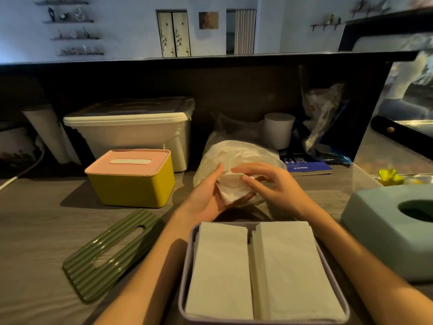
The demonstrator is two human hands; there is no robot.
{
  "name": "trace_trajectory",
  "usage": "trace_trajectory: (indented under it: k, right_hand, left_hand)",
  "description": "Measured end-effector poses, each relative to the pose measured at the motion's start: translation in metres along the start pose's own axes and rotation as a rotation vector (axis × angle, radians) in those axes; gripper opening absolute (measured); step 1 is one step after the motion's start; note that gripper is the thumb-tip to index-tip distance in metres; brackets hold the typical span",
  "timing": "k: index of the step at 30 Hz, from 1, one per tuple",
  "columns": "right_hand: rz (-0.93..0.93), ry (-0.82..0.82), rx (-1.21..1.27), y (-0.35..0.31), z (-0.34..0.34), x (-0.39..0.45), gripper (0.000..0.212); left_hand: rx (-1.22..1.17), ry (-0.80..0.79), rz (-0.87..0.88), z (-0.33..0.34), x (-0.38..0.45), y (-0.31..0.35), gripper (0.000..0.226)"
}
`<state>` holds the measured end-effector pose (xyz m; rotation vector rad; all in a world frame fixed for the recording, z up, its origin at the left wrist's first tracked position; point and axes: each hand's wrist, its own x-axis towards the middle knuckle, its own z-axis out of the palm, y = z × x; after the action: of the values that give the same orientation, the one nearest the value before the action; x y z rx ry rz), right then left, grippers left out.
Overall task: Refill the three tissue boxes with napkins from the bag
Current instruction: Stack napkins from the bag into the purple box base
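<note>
The person stands over an open tissue box (263, 273) at the near edge of the counter, with two stacks of napkins (257, 268) already lying side by side in it. Its ribbed green lid (110, 256) lies off to the left on the counter. Above the box, the left hand (208, 195) cradles a small wad of napkins (233, 188) in its upturned palm, fingers curled loosely under it, while the right hand (267, 184) pinches the wad's top edge. Just behind both hands sits the clear plastic bag (236, 153) of napkins. The step in hand looks like squaring up a fresh batch before adding it to the near box. The next move likely calls for lowering the wad flat onto the stacks, then fitting the lid. The yellow box with a pink lid (131, 177) is closed, and the pale blue box (393, 231) waits at the right.
</note>
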<state>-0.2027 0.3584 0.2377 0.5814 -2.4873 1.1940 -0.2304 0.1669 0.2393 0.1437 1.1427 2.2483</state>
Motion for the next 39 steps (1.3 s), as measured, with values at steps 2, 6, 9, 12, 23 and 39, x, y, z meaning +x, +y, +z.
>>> trace_trajectory:
  k: [2, 6, 9, 12, 23, 39]
  right_hand:
    - [0.015, 0.044, 0.009, 0.001, 0.002, -0.001, 0.025]
    - [0.118, 0.23, 0.136, 0.005, 0.006, -0.001, 0.019]
    - [0.2, 0.338, 0.217, 0.009, 0.006, 0.001, 0.02]
    - [0.299, 0.368, 0.267, 0.013, 0.006, 0.002, 0.023]
    - [0.361, 0.15, 0.209, 0.014, -0.009, -0.001, 0.061]
    - [0.176, 0.194, 0.077, 0.016, -0.002, -0.009, 0.021]
  left_hand:
    - [0.035, -0.013, -0.016, 0.001, 0.001, 0.0, 0.053]
    - [0.099, -0.026, -0.01, 0.0, 0.003, -0.001, 0.053]
    - [0.25, -0.016, 0.033, -0.006, 0.006, -0.005, 0.045]
    - [0.42, 0.062, 0.112, -0.013, 0.012, -0.009, 0.043]
    - [0.893, 0.069, 0.387, -0.019, 0.008, 0.0, 0.034]
    - [1.032, 0.207, 0.494, -0.032, 0.013, -0.012, 0.039]
